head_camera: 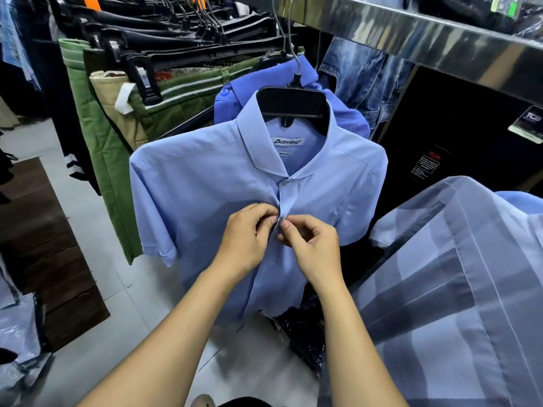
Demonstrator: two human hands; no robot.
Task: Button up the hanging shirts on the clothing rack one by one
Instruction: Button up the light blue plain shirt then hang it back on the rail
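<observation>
Both hands work on the second button of the light blue short-sleeved cotton shirt [205,183] — the top button [284,182] above the fingers is done. The left hand [245,239] and right hand [313,248] pinch the front edges together. Next, push the button through (no containers here).

- The button under the fingertips of the left hand [245,239] and right hand [313,249] on the light blue shirt [205,186] is hidden.
- Behind that shirt, a darker blue shirt [264,83] is mostly covered.
- Right of it, the striped shirt [458,289] runs off the edge.
</observation>
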